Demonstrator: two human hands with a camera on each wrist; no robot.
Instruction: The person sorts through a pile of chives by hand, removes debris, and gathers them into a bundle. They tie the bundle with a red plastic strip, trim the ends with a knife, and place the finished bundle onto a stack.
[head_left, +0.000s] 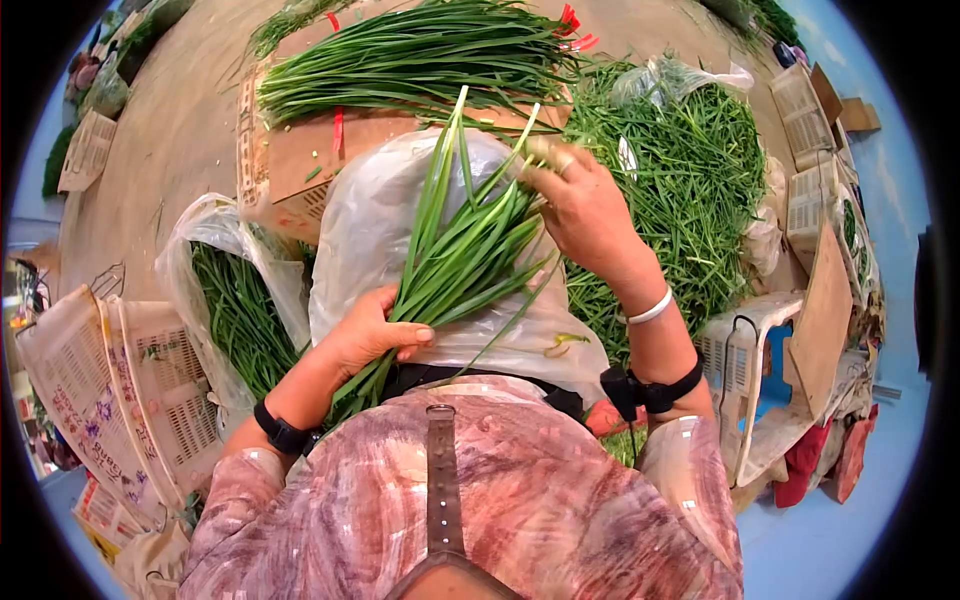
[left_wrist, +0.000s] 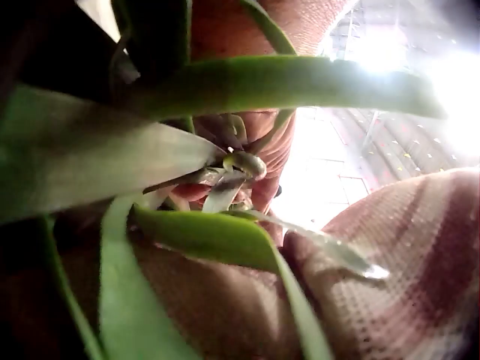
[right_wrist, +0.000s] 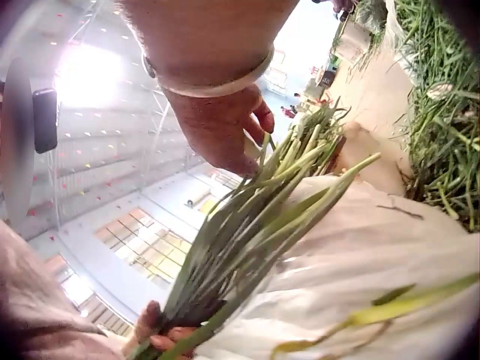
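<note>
1. Left hand point(head_left: 372, 332): curled round the lower part of the green bunch point(head_left: 455, 260), thumb laid across the leaves. Clamped on it, not open.
2. Right hand point(head_left: 582, 215): raised at the bunch's pale ends, well apart from the left. Fingers bent; in the right wrist view thumb and finger pinch a thin pale stalk. Fingertips slightly blurred in the head view.
3. Green bunch: held between the two hands, above the plastic sheet point(head_left: 355, 215) over the lap. Leaves long, flat, narrow, smooth; pale ends fan out unevenly, two stalks jutting highest. Left wrist view: leaves close up, ribbon-like, some bent, partly dark.
4. Plastic sheet: whitish, thin, creased, semi-sheer. A yellowed leaf point(head_left: 566, 341) lies on it, limp.
5. Beyond the lap: cardboard box point(head_left: 385, 165), brown, flat-topped, bearing a thick stack of greens point(head_left: 420, 65), leaves mostly aligned. Red tie point(head_left: 338, 130) hangs at its near side.
6. Right of the lap: loose heap point(head_left: 690, 170), tangled, blades pointing every way, crumpled clear plastic at its far edge.
7. Left of the lap: clear bag point(head_left: 200, 225), wrinkled, mouth open, dark green leaves inside.
8. On the person: white bangle point(head_left: 650, 306), smooth and round, on the right wrist; black straps on both forearms; shirt point(head_left: 560, 490) in mottled pink and brown.
</note>
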